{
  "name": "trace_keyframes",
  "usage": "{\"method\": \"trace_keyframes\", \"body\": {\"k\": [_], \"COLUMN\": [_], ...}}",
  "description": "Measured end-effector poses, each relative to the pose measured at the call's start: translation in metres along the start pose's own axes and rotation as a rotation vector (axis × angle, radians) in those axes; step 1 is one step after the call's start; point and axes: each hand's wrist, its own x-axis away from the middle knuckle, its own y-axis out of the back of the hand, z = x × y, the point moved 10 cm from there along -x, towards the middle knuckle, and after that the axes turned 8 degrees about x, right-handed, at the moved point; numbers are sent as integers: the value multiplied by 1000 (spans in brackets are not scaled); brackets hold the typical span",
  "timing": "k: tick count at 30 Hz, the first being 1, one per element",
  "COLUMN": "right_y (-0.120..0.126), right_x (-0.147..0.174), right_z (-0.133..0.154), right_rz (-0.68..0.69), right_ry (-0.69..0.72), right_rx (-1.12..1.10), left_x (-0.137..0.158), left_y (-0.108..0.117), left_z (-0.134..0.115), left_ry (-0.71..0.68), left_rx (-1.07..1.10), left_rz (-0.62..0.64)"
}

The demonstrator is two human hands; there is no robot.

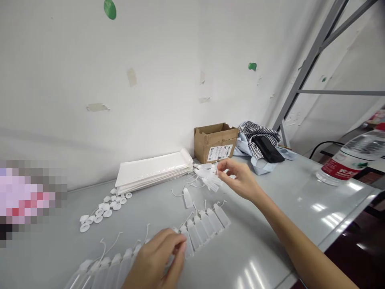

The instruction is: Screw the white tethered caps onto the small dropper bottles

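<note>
Small translucent plastic bottles with thin strings or tubes lie side by side in a slanting row [197, 233] across the grey table. My left hand [158, 257] is over the middle of the row, thumb and index fingertips pinched together; what they hold, if anything, is hidden. Further back, my right hand [239, 178] reaches to a loose pile of similar bottles [207, 174]. Its thumb and index finger pinch a small translucent bottle at the pile's right edge, mostly hidden by the fingers. One separate bottle [188, 198] lies between pile and row.
White caps [107, 213] are scattered at the left. Behind stands a stack of white padded envelopes [153, 166], beside an open cardboard box [216, 142]. Striped cloth [255, 134], a black phone-like item [268, 149] and a large water bottle [343, 160] are at the right.
</note>
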Motion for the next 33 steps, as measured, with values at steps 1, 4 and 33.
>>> {"method": "trace_keyframes", "body": {"k": [1,4,33], "right_y": [-2,-7,-49], "right_x": [1,2,23], "right_z": [3,12,21], "right_rz": [27,83,157], "right_ry": [8,37,-136], "right_rx": [-26,-90,-410], "left_x": [-8,-39,-11], "left_y": [-12,-42,-45], "left_z": [-6,-23,8], "left_ry": [-5,38,719], "left_rx": [-14,-12,1168], "left_rz": [71,205,97]}}
